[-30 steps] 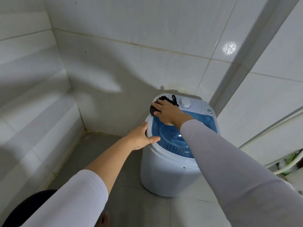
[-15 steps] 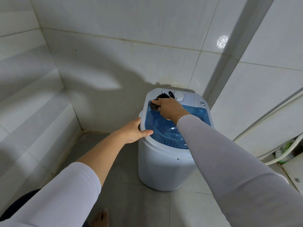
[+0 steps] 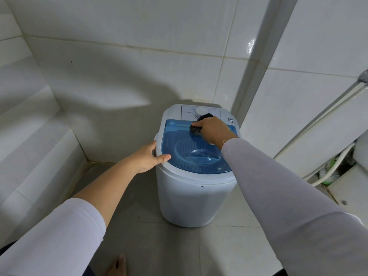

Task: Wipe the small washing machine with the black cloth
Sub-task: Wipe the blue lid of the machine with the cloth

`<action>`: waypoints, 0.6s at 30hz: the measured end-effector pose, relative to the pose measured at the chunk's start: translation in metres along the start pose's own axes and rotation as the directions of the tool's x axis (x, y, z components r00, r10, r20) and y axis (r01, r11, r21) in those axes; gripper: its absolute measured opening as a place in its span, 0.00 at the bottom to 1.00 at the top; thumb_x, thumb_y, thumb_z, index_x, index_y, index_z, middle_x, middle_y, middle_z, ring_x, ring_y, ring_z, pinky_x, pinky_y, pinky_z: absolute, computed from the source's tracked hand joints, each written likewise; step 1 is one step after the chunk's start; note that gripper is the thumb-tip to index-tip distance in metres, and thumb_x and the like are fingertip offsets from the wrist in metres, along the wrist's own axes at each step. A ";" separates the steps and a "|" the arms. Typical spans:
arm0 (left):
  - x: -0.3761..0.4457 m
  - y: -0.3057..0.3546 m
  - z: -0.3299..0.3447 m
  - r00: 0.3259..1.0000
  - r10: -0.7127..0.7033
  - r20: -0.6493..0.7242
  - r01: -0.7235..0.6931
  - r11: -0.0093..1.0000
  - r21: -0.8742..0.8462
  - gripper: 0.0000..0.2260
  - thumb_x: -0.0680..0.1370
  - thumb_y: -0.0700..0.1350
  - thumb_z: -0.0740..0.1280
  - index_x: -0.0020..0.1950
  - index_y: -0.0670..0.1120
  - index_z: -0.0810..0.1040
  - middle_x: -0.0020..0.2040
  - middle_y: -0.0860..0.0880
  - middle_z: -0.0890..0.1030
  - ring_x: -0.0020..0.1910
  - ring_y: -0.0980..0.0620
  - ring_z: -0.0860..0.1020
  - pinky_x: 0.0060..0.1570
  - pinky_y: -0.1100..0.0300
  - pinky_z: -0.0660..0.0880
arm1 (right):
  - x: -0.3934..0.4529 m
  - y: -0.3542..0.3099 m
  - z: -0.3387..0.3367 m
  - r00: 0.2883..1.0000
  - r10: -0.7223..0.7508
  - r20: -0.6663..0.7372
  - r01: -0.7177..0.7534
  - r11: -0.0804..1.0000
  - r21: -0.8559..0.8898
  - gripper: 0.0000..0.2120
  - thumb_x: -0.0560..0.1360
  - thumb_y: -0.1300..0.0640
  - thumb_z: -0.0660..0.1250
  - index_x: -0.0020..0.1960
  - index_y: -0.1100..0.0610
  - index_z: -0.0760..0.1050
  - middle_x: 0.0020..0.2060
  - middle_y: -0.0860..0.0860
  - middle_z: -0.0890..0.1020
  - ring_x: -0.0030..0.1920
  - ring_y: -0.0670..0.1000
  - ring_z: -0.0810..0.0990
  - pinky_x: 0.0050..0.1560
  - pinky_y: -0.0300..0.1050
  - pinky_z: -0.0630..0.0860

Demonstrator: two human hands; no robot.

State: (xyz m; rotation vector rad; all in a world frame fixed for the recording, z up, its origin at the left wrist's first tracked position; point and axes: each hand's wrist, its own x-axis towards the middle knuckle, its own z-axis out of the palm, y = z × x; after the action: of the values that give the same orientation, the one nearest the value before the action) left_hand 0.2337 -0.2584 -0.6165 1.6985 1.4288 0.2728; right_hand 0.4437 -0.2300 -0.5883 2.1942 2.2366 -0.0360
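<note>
Black cloth (image 3: 196, 130), white washing machine (image 3: 187, 198), blue lid (image 3: 179, 142)

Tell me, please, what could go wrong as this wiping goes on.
The black cloth, bunched in the right hand, is right beside the white dial; a sweep may turn it. The left hand holds only the rim of the washing machine, so a hard push might shift it on the tiled floor.

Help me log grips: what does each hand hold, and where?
Right hand grips the bunched black cloth; left hand holds the washing machine by its left rim.
</note>
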 end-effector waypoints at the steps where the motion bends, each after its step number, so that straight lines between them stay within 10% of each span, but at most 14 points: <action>1: 0.000 0.000 0.000 1.000 -0.002 -0.002 0.002 1.000 -0.001 0.35 0.77 0.53 0.64 0.78 0.47 0.51 0.78 0.48 0.59 0.75 0.46 0.61 0.72 0.53 0.60 | -0.002 0.006 0.000 1.000 0.011 -0.012 -0.011 1.000 0.002 0.25 0.77 0.69 0.56 0.66 0.45 0.72 0.63 0.56 0.76 0.62 0.58 0.73 0.59 0.52 0.76; 18: -0.002 0.002 0.007 0.999 -0.002 -0.051 0.000 0.999 -0.038 0.31 0.79 0.49 0.64 0.77 0.44 0.55 0.76 0.46 0.63 0.74 0.46 0.63 0.70 0.56 0.61 | -0.055 0.087 0.002 0.956 0.288 -0.050 -0.280 0.953 0.117 0.15 0.78 0.58 0.60 0.61 0.48 0.78 0.58 0.55 0.81 0.56 0.58 0.78 0.57 0.47 0.76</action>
State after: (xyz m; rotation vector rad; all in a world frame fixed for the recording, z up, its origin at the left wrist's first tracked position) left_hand 0.2394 -0.2636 -0.6183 1.6707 1.4527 0.3431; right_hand 0.5315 -0.2833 -0.5904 2.5899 1.9673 -0.0859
